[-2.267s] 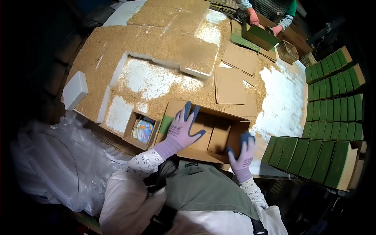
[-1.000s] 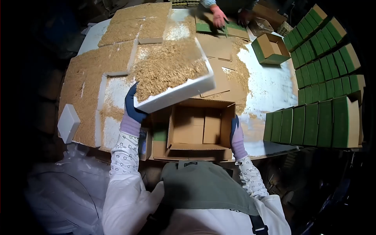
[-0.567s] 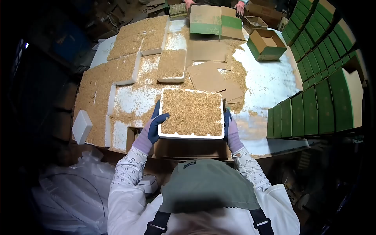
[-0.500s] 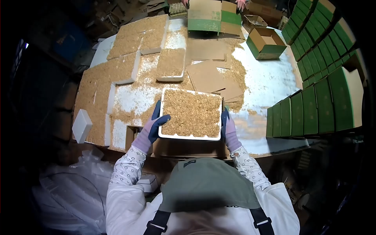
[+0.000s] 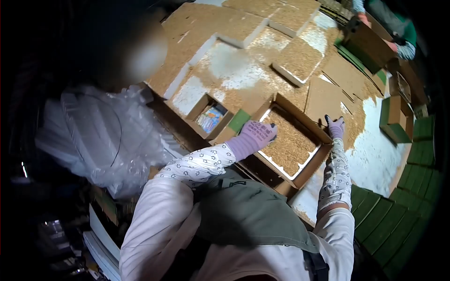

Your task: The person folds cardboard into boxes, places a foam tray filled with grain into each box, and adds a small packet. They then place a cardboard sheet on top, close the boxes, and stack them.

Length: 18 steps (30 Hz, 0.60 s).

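Note:
A white foam tray filled with brown shavings sits inside an open cardboard box at the table's near edge. My left hand, in a purple and dark glove, is at the tray's left side, fingers bent over its edge; whether they grip it is unclear. My right hand lies beyond the box's right corner with thumb and fingers spread, holding nothing. Left of the box stands a small carton with colourful printed packets inside. Flat cardboard sheets lie just past the box.
Shavings-filled foam trays cover the table's far left. A co-worker's hands hold a carton at the upper right. Green boxes stand at the right. Plastic-wrapped foam is at the left; an open green carton lies right.
The tray, held up between both my hands before, now sits in the cardboard box. My right hand has come off it. The view has turned and shifted, and the co-worker shows more.

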Available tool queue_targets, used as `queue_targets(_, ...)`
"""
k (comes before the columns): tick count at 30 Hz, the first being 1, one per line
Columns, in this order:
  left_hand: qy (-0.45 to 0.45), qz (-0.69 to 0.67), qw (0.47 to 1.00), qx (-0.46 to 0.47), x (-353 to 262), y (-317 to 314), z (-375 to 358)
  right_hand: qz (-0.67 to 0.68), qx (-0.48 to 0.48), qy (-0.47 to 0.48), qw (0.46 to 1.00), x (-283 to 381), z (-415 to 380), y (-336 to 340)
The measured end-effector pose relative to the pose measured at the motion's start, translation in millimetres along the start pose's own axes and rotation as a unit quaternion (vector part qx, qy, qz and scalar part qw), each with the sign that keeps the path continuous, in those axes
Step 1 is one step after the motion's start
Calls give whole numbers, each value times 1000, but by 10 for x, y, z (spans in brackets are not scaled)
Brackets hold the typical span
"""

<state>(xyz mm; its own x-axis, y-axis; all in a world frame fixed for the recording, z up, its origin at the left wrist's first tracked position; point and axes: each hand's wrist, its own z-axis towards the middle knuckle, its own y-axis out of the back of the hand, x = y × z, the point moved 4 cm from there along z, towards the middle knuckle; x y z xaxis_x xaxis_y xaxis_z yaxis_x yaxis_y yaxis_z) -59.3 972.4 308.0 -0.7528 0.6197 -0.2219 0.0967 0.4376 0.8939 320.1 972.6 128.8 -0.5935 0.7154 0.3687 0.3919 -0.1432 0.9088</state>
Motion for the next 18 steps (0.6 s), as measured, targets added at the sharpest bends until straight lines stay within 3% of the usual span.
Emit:
queue_targets(1, -41, -55, 991, -111, -7, 198, -177, -31, 11, -21, 999, -37, 123, -132)
queue_targets(4, 115, -244, 906, -327, 786, 434, -553, -83, 36, -50, 995, 212, -13, 19)
queue_targets(5, 219, -225, 905, -288, 1236, 311, -547, -94, 42, -56, 993, 309, -117, 160)
queue_targets(6, 317, -204, 893, -245, 1744, 95, -502, 10, 54, -23, 998, 220, -66, 76)
queue_targets(8, 366, -144, 919, 18, 2344, -374, -410, 218, 64, 41, 973, -147, 189, -70)
queue_targets(10, 329, 17, 928, 176, 2621, -948, -360, 392, 80, -26, 916, -187, 42, 134)
queue_targets(11, 290, 31, 934, 204, 2716, -1148, -297, 389, 50, -29, 919, -205, -47, 293)
queue_targets(13, 274, 19, 947, 167, 2822, -1239, -215, 413, 3, -41, 910, -216, -265, 588)
queue_targets(18, 241, 31, 960, 135, 2797, -1283, -303, 513, 1, -101, 852, -695, -805, 855)
